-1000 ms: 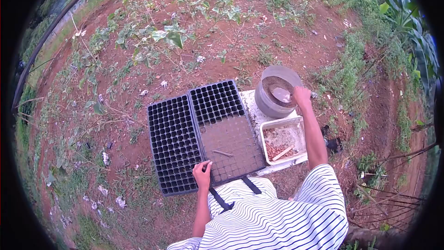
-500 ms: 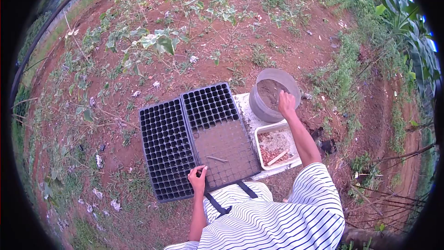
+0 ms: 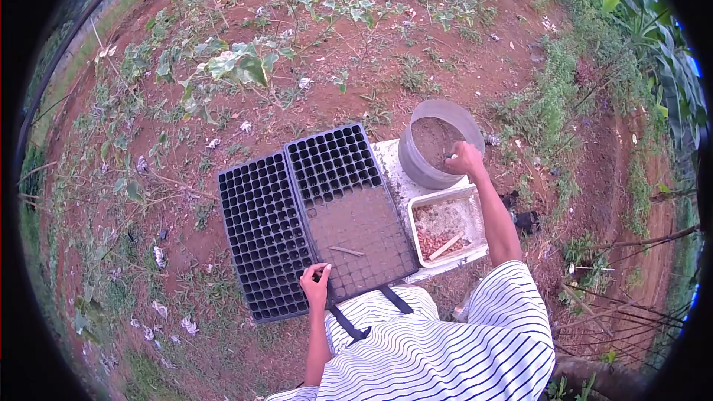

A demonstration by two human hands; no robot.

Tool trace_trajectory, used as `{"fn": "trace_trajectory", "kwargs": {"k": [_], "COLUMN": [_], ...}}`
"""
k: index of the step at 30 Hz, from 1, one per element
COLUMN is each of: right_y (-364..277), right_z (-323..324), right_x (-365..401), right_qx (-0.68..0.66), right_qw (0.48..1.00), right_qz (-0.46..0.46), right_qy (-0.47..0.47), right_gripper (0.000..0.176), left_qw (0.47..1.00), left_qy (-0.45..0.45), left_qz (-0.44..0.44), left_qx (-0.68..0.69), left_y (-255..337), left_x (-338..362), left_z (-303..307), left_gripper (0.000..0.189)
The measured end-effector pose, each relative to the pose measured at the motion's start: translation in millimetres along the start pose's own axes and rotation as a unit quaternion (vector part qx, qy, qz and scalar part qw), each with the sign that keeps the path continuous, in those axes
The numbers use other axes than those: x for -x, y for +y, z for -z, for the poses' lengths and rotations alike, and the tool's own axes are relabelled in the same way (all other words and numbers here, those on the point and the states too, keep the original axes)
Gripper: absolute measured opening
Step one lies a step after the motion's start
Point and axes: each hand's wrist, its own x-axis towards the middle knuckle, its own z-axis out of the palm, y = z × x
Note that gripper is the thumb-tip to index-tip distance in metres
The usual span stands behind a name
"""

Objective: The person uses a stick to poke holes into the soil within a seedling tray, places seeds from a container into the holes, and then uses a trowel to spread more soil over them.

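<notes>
Two black seedling trays lie side by side. The left seedling tray (image 3: 260,230) has bare black cells, while the right seedling tray (image 3: 334,156) is filled with brown soil (image 3: 353,223) over its nearer part. A thin stick (image 3: 347,251) rests on that soil. My left hand (image 3: 316,282) is at the near edge where the trays meet, thumb and fingers curled on the rim. My right hand (image 3: 465,158) is curled closed inside the near right side of a grey bucket (image 3: 425,171) holding soil; what it grips, if anything, is hidden.
A whitish tray (image 3: 416,241) with small reddish pieces and a light flat stick (image 3: 445,246) stands below the bucket on a white board (image 3: 388,154). Leafy plants (image 3: 245,67) grow on the red ground beyond. Dry branches (image 3: 631,312) lie at the right.
My right hand has moved slightly lower, toward the bucket's near right side. My left hand keeps its place at the tray edge. The view has shifted a little.
</notes>
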Motion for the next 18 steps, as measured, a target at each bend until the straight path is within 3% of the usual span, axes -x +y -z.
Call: {"fn": "trace_trajectory", "kwargs": {"k": [7,18], "right_y": [-8,-14], "right_z": [11,39], "right_x": [7,23], "right_qx": [-0.083,-0.031], "right_qw": [0.996,0.995], "right_qz": [-0.021,-0.051], "right_qy": [-0.033,0.081], "right_gripper": [0.030,0.034], "left_qw": [1.000,1.000], "left_qy": [0.004,0.004], "left_qz": [-0.005,-0.027], "left_qx": [0.000,0.013], "left_y": [0,-1], "left_x": [-1,-1], "left_z": [0,1], "left_gripper": [0.014,0.013]}}
